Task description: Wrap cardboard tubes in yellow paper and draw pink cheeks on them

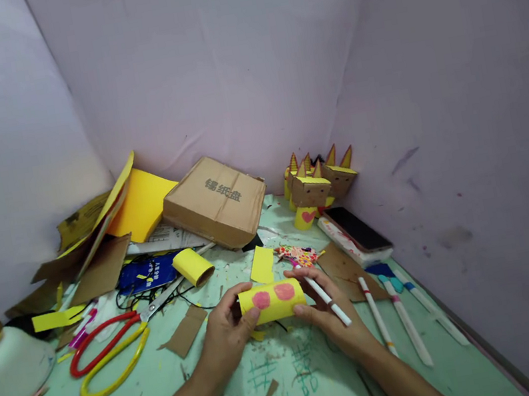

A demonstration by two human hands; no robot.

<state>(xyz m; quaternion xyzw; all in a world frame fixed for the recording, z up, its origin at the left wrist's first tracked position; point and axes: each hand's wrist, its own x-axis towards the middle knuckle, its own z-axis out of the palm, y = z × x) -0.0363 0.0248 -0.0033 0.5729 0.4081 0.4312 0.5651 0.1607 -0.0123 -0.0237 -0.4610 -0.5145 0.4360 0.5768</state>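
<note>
Between my two hands lies a yellow paper-covered tube (pixel 270 310), held sideways above the table, with two pink ovals coloured on the side facing me. My left hand (pixel 228 329) grips its left end, thumb on the front below one oval. Fingers of my right hand (pixel 331 312) close on the right end. A white marker pen (pixel 326 297) is also tucked in my right hand, slanting down across the fingers. Just beyond the tube is a piece of yellow paper (pixel 262 264). A second yellow tube (pixel 193 267) rests beside the blades of large red-and-yellow scissors (pixel 117 347).
A cardboard box (pixel 215 201) stands at the back, with yellow sheets (pixel 141 202) leaning left of it. Cardboard figures with horns (pixel 312 186) stand back right, near a phone (pixel 357 228). Several markers (pixel 406 323) lie at right; a white round container (pixel 7 373) is at left.
</note>
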